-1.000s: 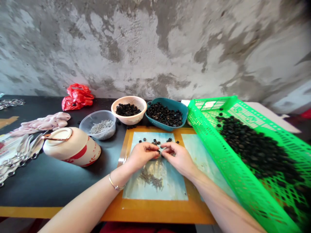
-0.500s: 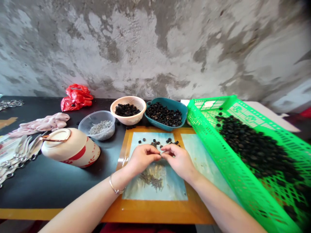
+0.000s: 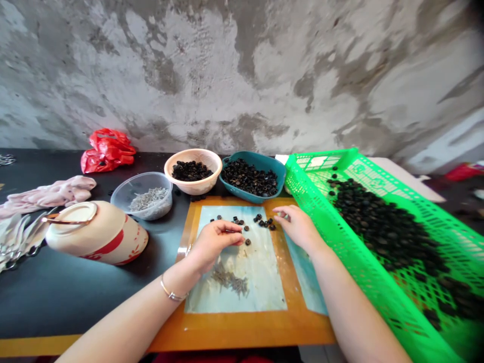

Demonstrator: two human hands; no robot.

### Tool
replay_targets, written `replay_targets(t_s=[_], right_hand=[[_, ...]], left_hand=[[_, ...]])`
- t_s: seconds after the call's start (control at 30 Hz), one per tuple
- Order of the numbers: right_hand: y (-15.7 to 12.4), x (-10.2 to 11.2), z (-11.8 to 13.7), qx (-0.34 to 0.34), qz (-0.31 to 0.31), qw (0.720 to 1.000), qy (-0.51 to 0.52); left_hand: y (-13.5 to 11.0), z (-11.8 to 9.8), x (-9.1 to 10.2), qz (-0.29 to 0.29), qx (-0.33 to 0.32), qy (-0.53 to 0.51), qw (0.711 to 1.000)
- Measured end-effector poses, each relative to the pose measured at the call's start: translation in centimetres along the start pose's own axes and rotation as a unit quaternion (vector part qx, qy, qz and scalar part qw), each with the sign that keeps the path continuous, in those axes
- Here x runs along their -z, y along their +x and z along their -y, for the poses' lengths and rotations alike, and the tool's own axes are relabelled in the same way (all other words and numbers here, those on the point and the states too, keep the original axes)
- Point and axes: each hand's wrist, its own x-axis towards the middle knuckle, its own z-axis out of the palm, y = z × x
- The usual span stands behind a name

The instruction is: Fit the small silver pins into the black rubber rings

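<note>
Left hand: fingers curled low, can't tell if gripping, just beside small black rings on orange-bordered mat. Right hand: fingers released, relaxed.

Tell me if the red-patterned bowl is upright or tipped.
Tipped: the ceramic bowl lies on its side on the black table, its rim facing left.

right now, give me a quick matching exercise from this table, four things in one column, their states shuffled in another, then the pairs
1. clear plastic tub
2. green plastic crate
3. red plastic bag
4. cream ceramic pot

a. lying on its side
b. holding pale grey slivers
c. crumpled on the black table
d. heaped with black rings

Pairs: 1b, 2d, 3c, 4a
</note>
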Motion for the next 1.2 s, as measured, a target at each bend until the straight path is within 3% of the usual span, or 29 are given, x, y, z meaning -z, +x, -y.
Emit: replay_targets(t_s=[0.27, 0.5, 0.77, 1.0, 1.2], right_hand=[[0.0, -0.6, 0.2, 0.003, 0.072, 0.997, 0.025], [-0.5, 0.7, 1.2, -0.011, 0.043, 0.998, 0.043], [-2.4, -1.0, 4.0, 0.019, 0.089, 0.970, 0.225], [-3.4, -1.1, 6.2, 0.109, 0.077, 0.970, 0.203], [-4.2, -1.4, 6.8, 0.075, 0.037, 0.968, 0.238]], left_hand=[[0.0, 0.1, 0.0, 0.019, 0.008, 0.005, 1.000], [-0.1, -0.2, -0.2, 0.008, 0.007, 0.004, 1.000], [-0.3, -0.3, -0.2, 0.004, -0.007, -0.013, 1.000], [-0.1, 0.3, 0.1, 0.012, -0.048, -0.041, 0.998], [-0.4, 0.4, 0.0, 0.018, -0.078, -0.034, 0.996]])
